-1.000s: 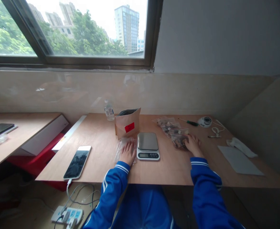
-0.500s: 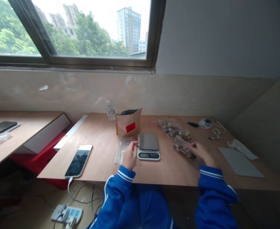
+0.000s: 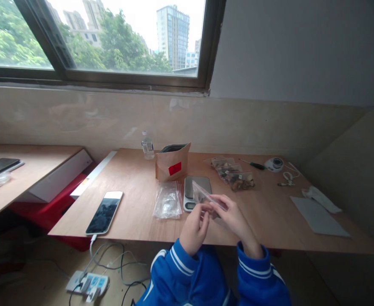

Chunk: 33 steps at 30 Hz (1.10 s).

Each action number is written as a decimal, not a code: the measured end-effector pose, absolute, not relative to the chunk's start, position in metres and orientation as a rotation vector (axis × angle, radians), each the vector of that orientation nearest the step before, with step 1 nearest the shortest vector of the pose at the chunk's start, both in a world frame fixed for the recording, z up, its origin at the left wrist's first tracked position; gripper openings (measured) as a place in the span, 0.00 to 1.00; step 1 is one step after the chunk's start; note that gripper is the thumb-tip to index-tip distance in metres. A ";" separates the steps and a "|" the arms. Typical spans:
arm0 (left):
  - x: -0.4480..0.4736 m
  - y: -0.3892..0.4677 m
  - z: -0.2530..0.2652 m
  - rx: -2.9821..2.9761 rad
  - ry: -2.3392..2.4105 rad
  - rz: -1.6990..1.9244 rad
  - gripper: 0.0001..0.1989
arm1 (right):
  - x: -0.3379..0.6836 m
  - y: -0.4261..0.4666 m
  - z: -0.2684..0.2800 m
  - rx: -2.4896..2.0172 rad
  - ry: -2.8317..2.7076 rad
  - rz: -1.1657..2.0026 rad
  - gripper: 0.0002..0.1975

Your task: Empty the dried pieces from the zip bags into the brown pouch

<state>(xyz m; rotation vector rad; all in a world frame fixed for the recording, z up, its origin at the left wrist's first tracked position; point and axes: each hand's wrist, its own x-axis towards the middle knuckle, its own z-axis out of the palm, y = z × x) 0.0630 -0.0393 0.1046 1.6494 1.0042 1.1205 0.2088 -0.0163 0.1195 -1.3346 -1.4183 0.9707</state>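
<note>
The person's left hand [image 3: 194, 227] has its fingers curled at the lower part of a small, clear plastic bag [image 3: 201, 193]; whether they grip it cannot be told. The bag is raised over the front of the scale, and the right hand [image 3: 233, 214] pinches its upper edge between thumb and fingers. Handling it well probably calls for a light, steady pinch near that edge, support from below, and no pressing on the scale. Across the pale wooden table [image 3: 136, 172], from the left, lie a white-rimmed smartphone [image 3: 104, 212], a clear water bottle [image 3: 148, 146], flat clear plastic bags [image 3: 168, 202], an upright brown paper pouch with a red label [image 3: 171, 163], the white scale with a silver plate [image 3: 202, 182], filled clear bags [image 3: 233, 172], a green-handled screwdriver [image 3: 257, 165], a white dome camera [image 3: 273, 164] and a grey sheet [image 3: 316, 219]. Behind, a dark-framed window [image 3: 136, 75] gives way to bare wall [image 3: 295, 51].
</note>
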 end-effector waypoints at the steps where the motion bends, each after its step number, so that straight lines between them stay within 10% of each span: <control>1: 0.061 -0.039 0.105 1.595 1.014 1.138 0.12 | 0.198 -0.019 0.123 -1.305 -1.430 0.972 0.13; 33: 0.010 -0.030 0.110 1.416 1.105 1.210 0.17 | 0.134 -0.034 0.129 -1.369 -1.501 0.872 0.11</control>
